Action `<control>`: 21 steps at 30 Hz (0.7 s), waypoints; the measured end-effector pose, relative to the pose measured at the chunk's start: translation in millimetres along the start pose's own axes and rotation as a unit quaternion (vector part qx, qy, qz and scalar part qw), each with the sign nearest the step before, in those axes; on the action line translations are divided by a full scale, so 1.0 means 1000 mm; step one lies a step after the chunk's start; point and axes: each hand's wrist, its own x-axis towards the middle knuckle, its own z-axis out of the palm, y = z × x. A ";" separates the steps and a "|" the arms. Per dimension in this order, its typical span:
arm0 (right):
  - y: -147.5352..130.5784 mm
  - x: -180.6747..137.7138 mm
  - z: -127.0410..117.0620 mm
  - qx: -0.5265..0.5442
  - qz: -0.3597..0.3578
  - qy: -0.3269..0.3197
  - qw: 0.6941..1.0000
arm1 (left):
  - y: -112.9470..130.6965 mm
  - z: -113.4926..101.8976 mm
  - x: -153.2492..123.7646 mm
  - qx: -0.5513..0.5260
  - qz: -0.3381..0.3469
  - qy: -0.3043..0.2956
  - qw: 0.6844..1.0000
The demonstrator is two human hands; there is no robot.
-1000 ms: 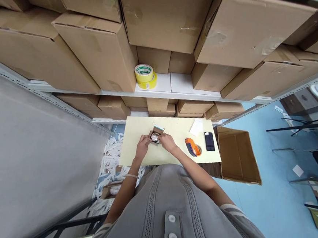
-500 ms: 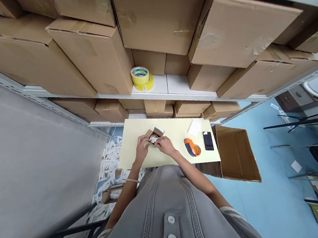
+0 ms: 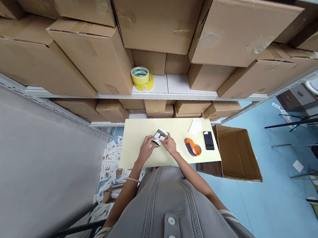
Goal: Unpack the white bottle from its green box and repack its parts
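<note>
A small white box (image 3: 160, 136) with a green edge is held between my two hands over the pale yellow table (image 3: 134, 157). Its near end looks partly raised, with a bit of brown cardboard showing at the top. My left hand (image 3: 147, 148) grips the box's left near corner, fingers closed. On the other side, my right hand (image 3: 169, 144) pinches the right edge with thumb and fingers. What lies inside the box is hidden. To the right of my hands rests an orange tape dispenser (image 3: 191, 146) with a roll of tape beside it.
A black phone (image 3: 208, 140) and a white paper (image 3: 195, 126) lie on the table's right part. An open cardboard box (image 3: 240, 154) stands on the floor to the right. Yellow tape rolls (image 3: 141, 78) sit on the shelf among stacked cartons. Paper shreds (image 3: 111, 159) cover the floor at left.
The box's brown flaps and the round silvery thing inside no longer show; a white printed-looking face is up instead. Both hands have shifted slightly right with the box.
</note>
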 end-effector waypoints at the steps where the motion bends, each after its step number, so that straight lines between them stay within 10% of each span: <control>1: -0.003 0.001 0.000 -0.017 -0.009 -0.007 1.000 | 0.002 0.001 -0.001 0.017 -0.001 0.006 1.000; 11: -0.011 0.001 -0.014 -0.133 -0.192 -0.071 0.970 | -0.011 0.018 -0.001 -0.007 -0.048 0.066 0.997; 21: -0.019 -0.001 0.000 -0.199 -0.185 -0.096 0.958 | -0.027 0.029 -0.004 -0.151 -0.080 0.129 0.977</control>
